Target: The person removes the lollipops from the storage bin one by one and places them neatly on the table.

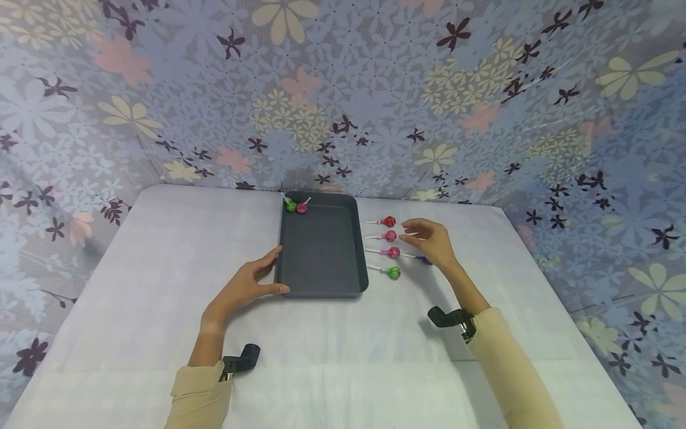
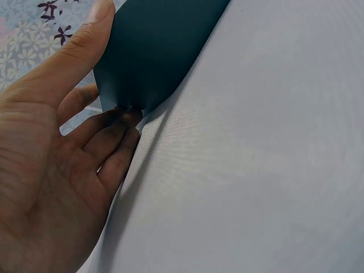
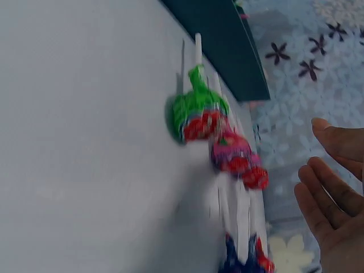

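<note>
My left hand (image 1: 249, 285) holds the dark grey tray (image 1: 321, 250) at its near left corner. In the left wrist view, the thumb lies along the tray wall (image 2: 148, 51) and the other fingers curl in under its edge. My right hand (image 1: 431, 241) hovers to the right of the tray with bent, parted fingers and nothing visible between them. Close by lie a red lollipop (image 1: 388, 221), a pink lollipop (image 1: 389, 236), a darker pink lollipop (image 1: 393, 252), a green lollipop (image 1: 393, 273) and a dark purple lollipop (image 1: 424, 260), partly behind the hand.
Inside the tray's far left corner sit a green lollipop (image 1: 290, 206) and a pink lollipop (image 1: 302, 207), sticks toward the rim. White cloth (image 1: 343, 357) covers the table. Flower-patterned fabric (image 1: 343, 89) rises behind the table and at both sides.
</note>
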{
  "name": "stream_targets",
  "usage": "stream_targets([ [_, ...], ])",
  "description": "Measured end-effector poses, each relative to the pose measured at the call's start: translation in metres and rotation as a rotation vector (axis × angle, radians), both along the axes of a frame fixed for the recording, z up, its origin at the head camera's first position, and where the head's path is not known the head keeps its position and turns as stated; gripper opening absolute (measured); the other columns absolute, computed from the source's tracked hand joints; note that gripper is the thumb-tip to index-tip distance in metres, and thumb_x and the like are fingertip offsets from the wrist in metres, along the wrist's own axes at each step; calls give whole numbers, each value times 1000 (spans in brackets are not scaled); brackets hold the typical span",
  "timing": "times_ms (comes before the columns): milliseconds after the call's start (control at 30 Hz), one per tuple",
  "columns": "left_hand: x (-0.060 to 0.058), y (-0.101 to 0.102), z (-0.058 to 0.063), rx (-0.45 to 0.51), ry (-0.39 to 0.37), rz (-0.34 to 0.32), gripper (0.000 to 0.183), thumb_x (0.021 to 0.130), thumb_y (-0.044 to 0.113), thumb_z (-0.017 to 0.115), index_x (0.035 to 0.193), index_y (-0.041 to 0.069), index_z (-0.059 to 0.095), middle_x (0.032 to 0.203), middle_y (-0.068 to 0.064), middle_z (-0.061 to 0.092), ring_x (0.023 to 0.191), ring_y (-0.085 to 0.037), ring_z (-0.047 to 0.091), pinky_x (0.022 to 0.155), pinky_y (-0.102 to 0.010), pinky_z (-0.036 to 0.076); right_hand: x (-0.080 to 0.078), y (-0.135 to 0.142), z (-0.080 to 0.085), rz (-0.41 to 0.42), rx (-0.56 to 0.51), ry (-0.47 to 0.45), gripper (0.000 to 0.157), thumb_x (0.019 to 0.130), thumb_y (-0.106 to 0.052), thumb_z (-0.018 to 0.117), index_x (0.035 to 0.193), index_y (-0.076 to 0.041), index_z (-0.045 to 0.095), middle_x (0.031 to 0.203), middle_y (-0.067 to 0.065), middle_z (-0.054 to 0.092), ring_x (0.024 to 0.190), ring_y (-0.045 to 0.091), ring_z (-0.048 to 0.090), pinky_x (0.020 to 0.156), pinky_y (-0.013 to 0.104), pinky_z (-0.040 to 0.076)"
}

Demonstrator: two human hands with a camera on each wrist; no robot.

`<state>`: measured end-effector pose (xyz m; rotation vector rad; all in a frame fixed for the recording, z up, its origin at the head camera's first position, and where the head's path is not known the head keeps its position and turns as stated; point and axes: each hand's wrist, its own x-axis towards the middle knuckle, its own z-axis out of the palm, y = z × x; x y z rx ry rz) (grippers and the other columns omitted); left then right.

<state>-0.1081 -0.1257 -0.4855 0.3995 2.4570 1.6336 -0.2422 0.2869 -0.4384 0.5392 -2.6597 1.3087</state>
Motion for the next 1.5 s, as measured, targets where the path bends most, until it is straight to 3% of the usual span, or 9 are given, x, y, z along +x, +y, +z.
stream_targets([
  [300,0,-1,-1,-13,15,-4,95,82,32,79,156,12,24,161,-16,21,143,-40,31,117,-50,32,-15,-39,5,111,-26,-20,32,85,-8,76,112,7,67,110,27,68,98,39,67,87,40,59],
  [500,-1,-2,-1,1,13,-5,94,82,31,79,156,12,24,161,-15,20,143,-40,30,117,-50,32,-27,-66,12,162,-21,-67,30,84,-8,76,110,5,68,110,27,68,98,35,68,81,37,60],
  [767,-1,-2,-1,-1,17,-9,94,82,31,79,156,12,23,161,-14,20,143,-40,30,117,-49,32,-40,-95,19,207,36,-76,35,85,-6,75,115,9,65,113,26,67,103,36,67,92,43,58],
  [967,-2,-4,-1,-2,15,-8,94,82,31,79,156,13,23,162,-15,19,143,-40,30,117,-50,32,-48,-114,22,243,31,-111,34,86,-7,74,117,6,66,115,25,67,104,35,67,91,43,58],
  [1300,-2,-2,2,11,3,-7,96,81,31,80,156,12,24,162,-14,19,143,-39,30,117,-48,32,-64,-149,29,290,185,-172,40,87,-9,73,123,6,63,116,25,66,104,35,66,87,43,58],
  [1500,-2,-2,3,25,1,-10,95,81,30,80,156,11,24,161,-14,20,143,-39,31,117,-48,32,-73,-168,31,367,370,-223,46,88,-12,72,130,1,60,122,22,65,110,32,64,90,41,57],
])
